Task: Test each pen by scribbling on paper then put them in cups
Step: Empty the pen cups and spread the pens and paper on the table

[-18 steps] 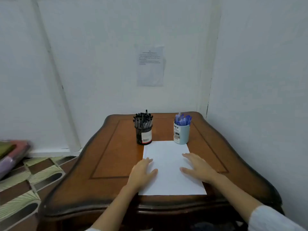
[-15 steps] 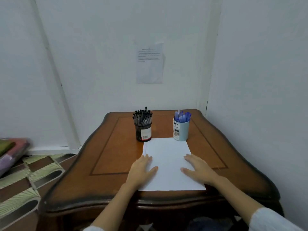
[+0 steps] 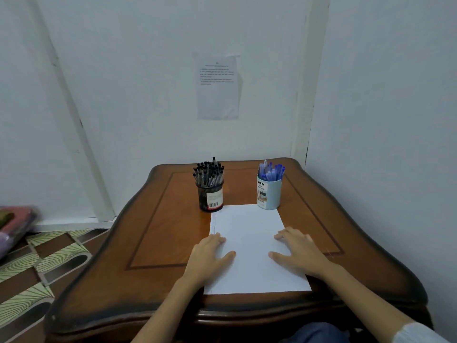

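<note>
Wooden worktop (image 3: 160, 231) in front of you carries everything. Your left hand (image 3: 210, 258) lies flat on the left edge of the paper (image 3: 249, 243), fingers straight, holding nothing. Behind it a black mesh cup (image 3: 211, 198) full of black pens (image 3: 209, 170) stands upright, just beside the sheet's far left corner. At the far right corner stands a pale blue cup (image 3: 269, 194) holding blue pens (image 3: 272, 170). Your right hand (image 3: 299, 253) rests flat on the paper's right side, fingers spread and relaxed, gripping nothing.
</note>
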